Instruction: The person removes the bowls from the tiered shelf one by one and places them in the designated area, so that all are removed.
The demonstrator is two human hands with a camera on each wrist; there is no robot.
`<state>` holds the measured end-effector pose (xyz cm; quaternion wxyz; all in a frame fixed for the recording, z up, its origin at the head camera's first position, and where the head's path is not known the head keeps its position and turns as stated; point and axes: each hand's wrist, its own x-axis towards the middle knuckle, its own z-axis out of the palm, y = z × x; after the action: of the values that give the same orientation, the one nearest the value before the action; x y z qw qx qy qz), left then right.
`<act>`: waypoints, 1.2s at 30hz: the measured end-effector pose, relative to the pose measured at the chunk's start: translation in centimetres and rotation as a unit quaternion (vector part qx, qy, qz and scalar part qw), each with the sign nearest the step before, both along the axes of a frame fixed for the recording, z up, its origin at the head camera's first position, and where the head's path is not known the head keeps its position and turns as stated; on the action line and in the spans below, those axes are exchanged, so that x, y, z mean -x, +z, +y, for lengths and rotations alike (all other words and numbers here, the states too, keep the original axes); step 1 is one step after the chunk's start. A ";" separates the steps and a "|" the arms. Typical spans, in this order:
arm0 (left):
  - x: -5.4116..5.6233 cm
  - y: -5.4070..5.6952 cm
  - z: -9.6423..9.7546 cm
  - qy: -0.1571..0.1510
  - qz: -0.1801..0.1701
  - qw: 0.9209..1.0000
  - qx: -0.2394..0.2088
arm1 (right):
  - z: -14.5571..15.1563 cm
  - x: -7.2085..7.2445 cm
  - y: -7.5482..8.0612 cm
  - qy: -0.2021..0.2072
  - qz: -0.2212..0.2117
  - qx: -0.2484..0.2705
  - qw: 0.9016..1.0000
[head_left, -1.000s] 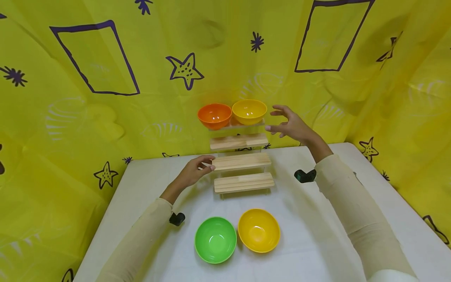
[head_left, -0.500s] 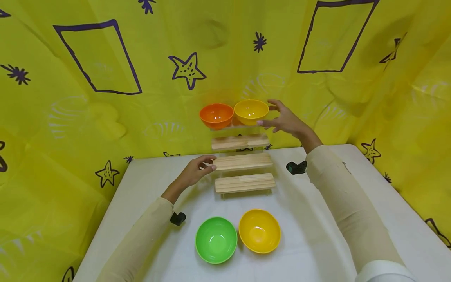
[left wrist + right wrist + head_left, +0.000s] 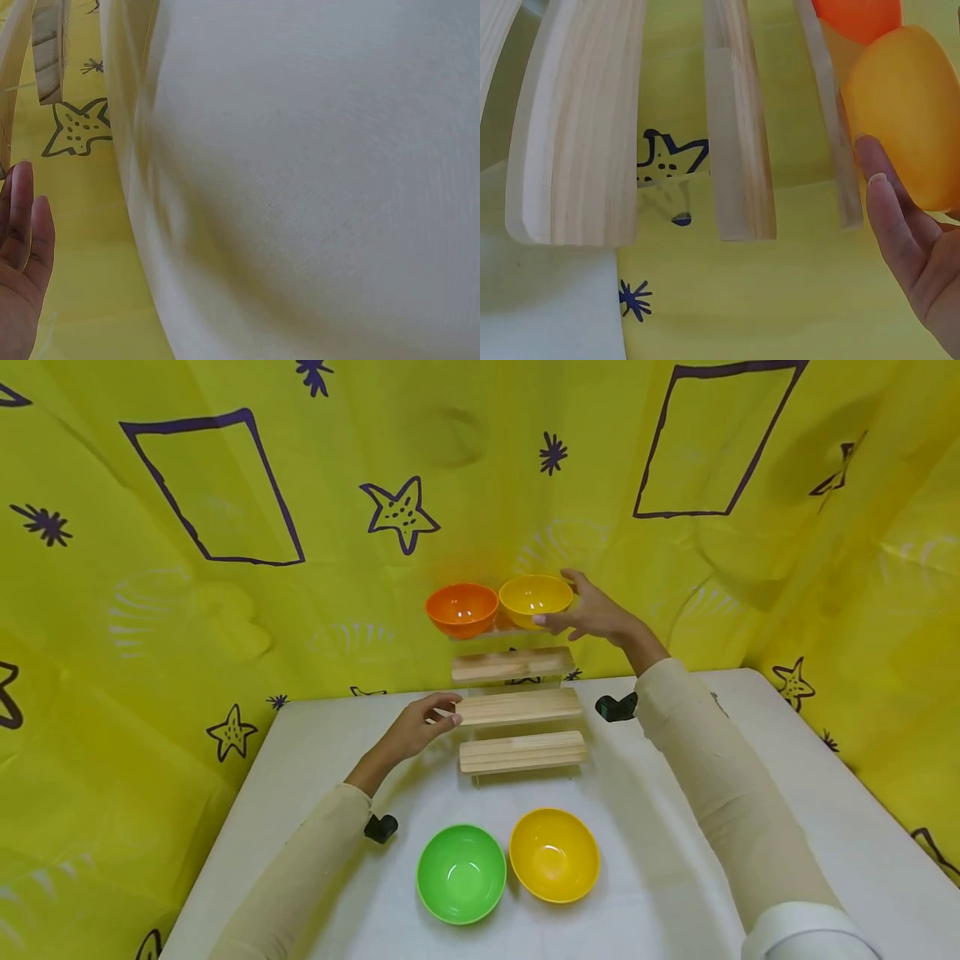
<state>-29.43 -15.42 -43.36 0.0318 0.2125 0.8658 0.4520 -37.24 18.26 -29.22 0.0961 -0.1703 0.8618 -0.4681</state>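
Note:
Four-tiered wooden steps form a display stand (image 3: 517, 707) on the white table. At the left end of its second plank from the bottom, my left hand (image 3: 408, 727) holds the edge between thumb and fingers. On the top tier sit an orange bowl (image 3: 462, 612) and a yellow bowl (image 3: 534, 597), side by side. My right hand (image 3: 596, 612) grips the yellow bowl's right side, thumb in front and fingers behind the rim. The right wrist view shows the thumb and a finger (image 3: 885, 214) against this bowl (image 3: 904, 112).
Nearer on the white table (image 3: 322, 877) stand a green bowl (image 3: 461, 874) and a deeper-yellow bowl (image 3: 554, 855), close together. A yellow printed curtain (image 3: 337, 443) hangs behind the stand and along both sides.
My right hand has moved left from beside the yellow bowl and come round its right side. The left hand stays at the stand, and the bowls keep their places.

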 end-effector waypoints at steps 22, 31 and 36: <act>0.0 -0.2 0.0 -0.009 -0.003 1.000 -0.008 | -1.2 0.3 -0.7 -0.033 -0.011 0.023 0.999; 0.1 0.0 0.0 -0.002 -0.004 1.000 -0.004 | -1.1 0.4 -0.8 -0.040 0.000 0.032 0.999; 0.0 0.1 0.0 -0.002 -0.006 1.000 -0.004 | -0.8 0.1 -0.5 -0.043 0.005 0.037 0.998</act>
<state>-29.45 -15.38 -43.27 0.0367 0.2120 0.8632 0.4567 -37.30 17.48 -29.72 0.0651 -0.1390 0.8506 -0.5028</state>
